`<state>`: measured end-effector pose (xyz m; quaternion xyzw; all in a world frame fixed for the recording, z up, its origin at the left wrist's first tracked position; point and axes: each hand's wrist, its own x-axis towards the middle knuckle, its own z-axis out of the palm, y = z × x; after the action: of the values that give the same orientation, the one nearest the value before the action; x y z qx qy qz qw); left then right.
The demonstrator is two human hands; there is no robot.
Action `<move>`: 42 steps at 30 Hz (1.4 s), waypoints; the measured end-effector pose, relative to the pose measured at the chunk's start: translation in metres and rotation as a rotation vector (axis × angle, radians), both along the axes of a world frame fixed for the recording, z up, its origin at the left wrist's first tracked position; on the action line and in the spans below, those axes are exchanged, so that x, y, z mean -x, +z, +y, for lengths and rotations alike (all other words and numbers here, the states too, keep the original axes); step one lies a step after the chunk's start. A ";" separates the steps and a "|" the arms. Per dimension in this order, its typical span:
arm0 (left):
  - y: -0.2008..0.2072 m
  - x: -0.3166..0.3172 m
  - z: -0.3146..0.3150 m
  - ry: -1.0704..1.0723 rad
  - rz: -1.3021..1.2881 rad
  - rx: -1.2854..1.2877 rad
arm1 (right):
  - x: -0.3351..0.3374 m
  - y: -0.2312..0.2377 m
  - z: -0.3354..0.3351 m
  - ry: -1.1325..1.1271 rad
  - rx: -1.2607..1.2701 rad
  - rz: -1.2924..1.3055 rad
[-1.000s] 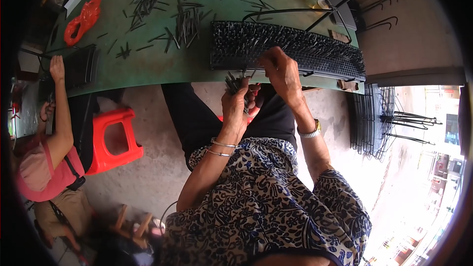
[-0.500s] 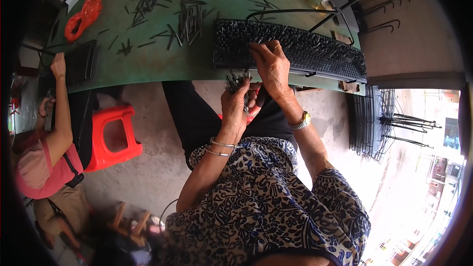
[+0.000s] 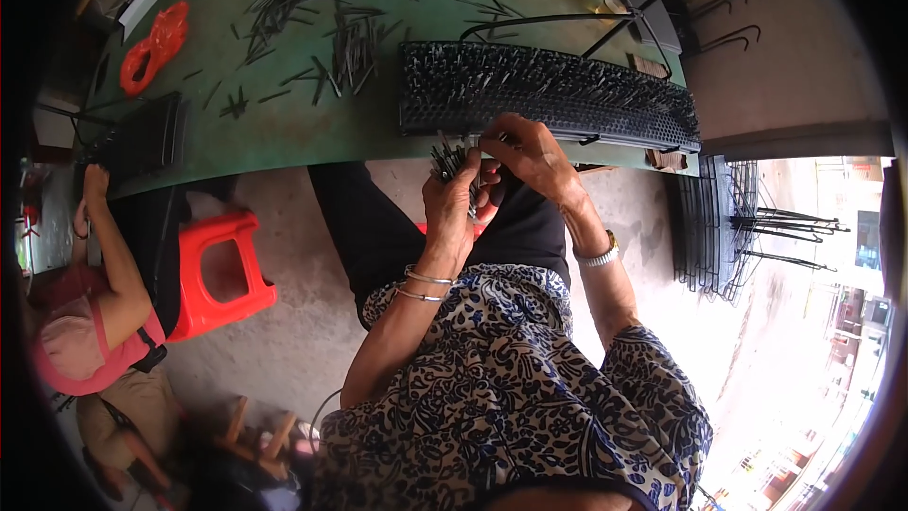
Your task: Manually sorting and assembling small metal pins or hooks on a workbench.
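My left hand (image 3: 452, 194) is closed around a bundle of thin dark strips (image 3: 447, 157), their ends fanning out above the fingers, just off the table's near edge. Close beside that bundle, my right hand (image 3: 537, 159) has its fingertips pinched together; whether a strip is between them is too small to tell. Just beyond both hands lies a long black perforated tray (image 3: 615, 115). Many thin dark pieces stand upright in its holes, densest along the far side, while the near right part shows bare holes.
Loose strips (image 3: 355, 47) lie in heaps on the green table (image 3: 284, 132). A black metal frame (image 3: 558, 17) rises behind the tray. An orange plastic bag (image 3: 156, 47), a red stool (image 3: 227, 265) and a co-worker (image 3: 85, 341) are at left. Wire racks (image 3: 709, 227) stand at right.
My right hand has come down from the tray toward the bundle in my left hand, which stays in place. The co-worker's raised hand at left has moved lower.
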<state>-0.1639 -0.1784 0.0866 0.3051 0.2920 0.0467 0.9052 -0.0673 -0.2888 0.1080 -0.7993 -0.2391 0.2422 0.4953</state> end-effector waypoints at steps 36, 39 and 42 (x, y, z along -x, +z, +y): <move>-0.011 -0.010 -0.003 -0.076 0.061 0.045 | -0.043 -0.036 0.021 -0.352 0.304 -0.819; -0.012 -0.008 -0.003 -0.067 0.037 0.036 | -0.035 -0.021 0.013 -0.311 0.302 -0.640; -0.012 -0.008 -0.002 -0.060 0.021 0.026 | -0.020 -0.016 -0.001 -0.135 0.134 -0.350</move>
<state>-0.1559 -0.1799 0.0751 0.3026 0.2928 0.0127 0.9070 -0.0477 -0.2900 0.0921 -0.8745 -0.2510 0.0810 0.4070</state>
